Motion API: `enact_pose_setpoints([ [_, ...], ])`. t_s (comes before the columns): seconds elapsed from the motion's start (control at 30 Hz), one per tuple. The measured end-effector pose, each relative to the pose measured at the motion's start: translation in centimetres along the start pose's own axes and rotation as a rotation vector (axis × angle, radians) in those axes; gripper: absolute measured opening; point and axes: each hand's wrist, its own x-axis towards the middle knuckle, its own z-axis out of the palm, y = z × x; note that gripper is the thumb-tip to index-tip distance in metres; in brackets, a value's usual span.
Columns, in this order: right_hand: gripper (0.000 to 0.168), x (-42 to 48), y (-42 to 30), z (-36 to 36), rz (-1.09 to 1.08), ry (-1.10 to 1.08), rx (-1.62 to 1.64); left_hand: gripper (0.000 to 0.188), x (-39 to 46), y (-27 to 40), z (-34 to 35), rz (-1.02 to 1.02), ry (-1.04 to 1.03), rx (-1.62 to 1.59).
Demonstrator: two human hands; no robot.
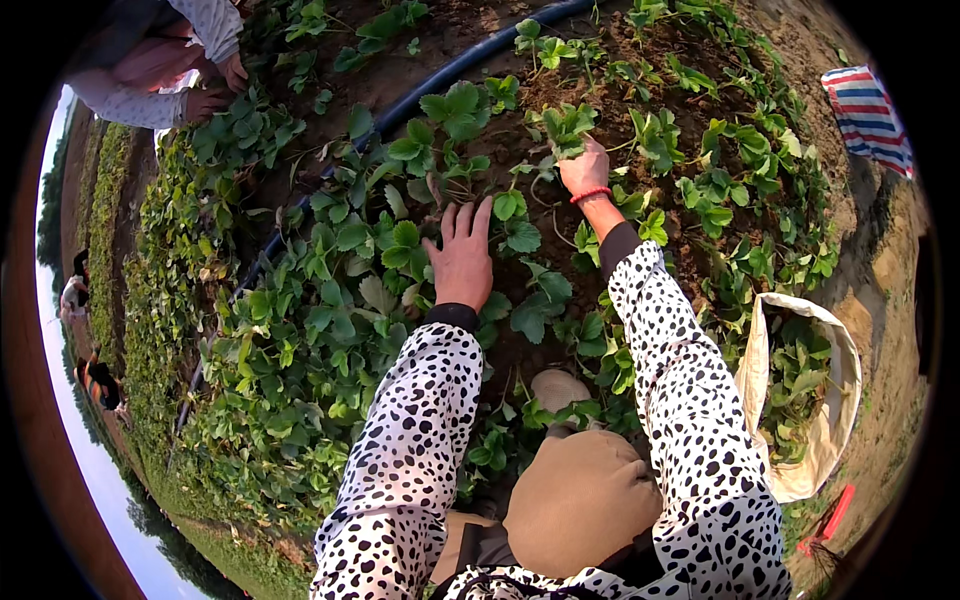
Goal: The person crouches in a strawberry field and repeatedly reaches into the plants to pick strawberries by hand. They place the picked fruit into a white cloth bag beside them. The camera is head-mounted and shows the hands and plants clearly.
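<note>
Leafy strawberry plants (450, 112) cover much of the soil before me. My left hand (463, 255) lies palm down over the foliage, fingers spread and pointing away from me, with no object seen in it. Farther forward and to the right, my right hand (585, 169), with a red beaded bracelet (591, 195) at the wrist, is closed around the base of a small strawberry plant (568, 126). Its leaves stick out past my fingers; its roots and my fingertips are hidden. Both forearms wear white sleeves with black spots.
A dark hose (442, 75) runs diagonally through the plants. An open cream cloth bag (844, 375) holds leafy plants at the right. Beyond are a striped bag (870, 116) and a red object (836, 517). Another person's hands (217, 88) touch plants at upper left. More people are farther off.
</note>
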Motion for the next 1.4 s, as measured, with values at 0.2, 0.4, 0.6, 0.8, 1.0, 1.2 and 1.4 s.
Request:
enact_pose_setpoints([
  [0.2, 0.010, -4.5, -5.1, -8.2, 0.000, -0.013, 0.848, 0.032, -3.7, -3.3, 1.5, 0.093, 0.180, 0.020],
  [0.4, 0.024, -10.2, -8.1, -4.1, 0.004, -0.781, 0.959, 0.031, -5.9, -4.3, 2.4, 0.082, 0.068, 0.094],
  [0.6, 0.033, -7.3, -5.2, 1.6, 0.256, -0.474, 0.424, 0.034, -6.8, -4.2, 2.1, 0.093, 0.062, 0.094],
  [0.8, 0.036, -6.9, -7.9, 2.7, -0.045, -0.745, -0.193, 0.030, -7.7, -4.0, 2.0, 0.070, 0.077, -0.025],
  [1.0, 0.026, -6.4, -3.4, 3.6, -0.028, -0.604, 0.162, 0.037, -8.3, -3.7, 2.1, 0.104, 0.100, -0.030],
  [1.2, 0.021, -7.1, -3.3, 4.8, -0.234, -0.509, 0.536, 0.038, -8.5, -3.3, 1.6, 0.066, 0.053, -0.012],
  [1.4, 0.027, -6.8, -8.2, 6.0, -0.204, -0.464, -0.032, 0.038, -8.5, -3.2, 1.5, 0.034, 0.017, -0.047],
])
